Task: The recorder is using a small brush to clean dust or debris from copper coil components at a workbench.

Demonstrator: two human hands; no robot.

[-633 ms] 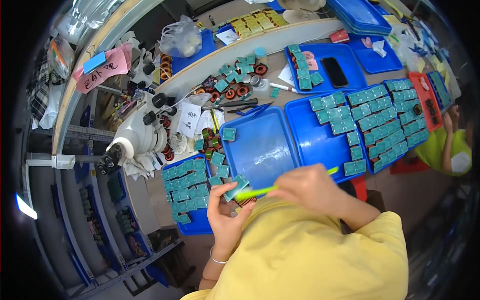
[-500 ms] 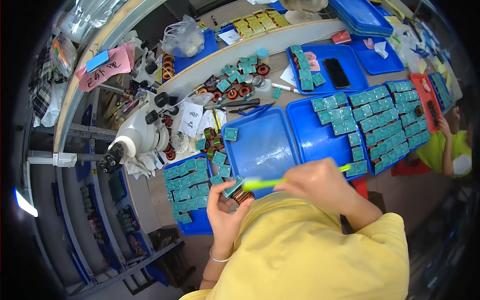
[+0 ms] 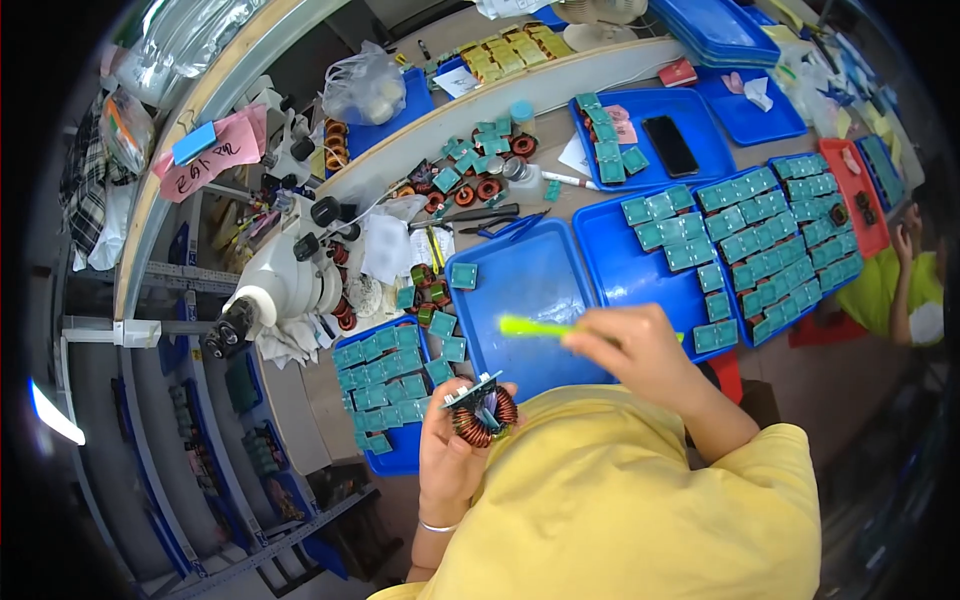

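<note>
My left hand (image 3: 450,465) is closed on a copper-wound toroidal coil (image 3: 484,420) with a small green circuit board on top. The board (image 3: 473,390) is tilted, and white parts show on its upper edge. In my right hand (image 3: 640,350) is a bright green brush (image 3: 537,327) shaped like a toothbrush. Its head points left, up and to the right of the coil, apart from it. A large blue tray (image 3: 535,290) lies just beyond both hands. Left of it, loose green-topped coils (image 3: 442,323) lie near a blue tray (image 3: 400,461) with rows of more.
A white microscope (image 3: 275,275) stands at the left, beside pliers (image 3: 512,226) and loose coils. More blue trays (image 3: 600,235) filled with green-topped boards extend right. A phone (image 3: 670,145) lies in a tray farther back. Another person (image 3: 905,285) sits at the far right.
The brush has moved up and away from the coil. My left hand has lowered slightly and turned the coil, so its windings now face up more.
</note>
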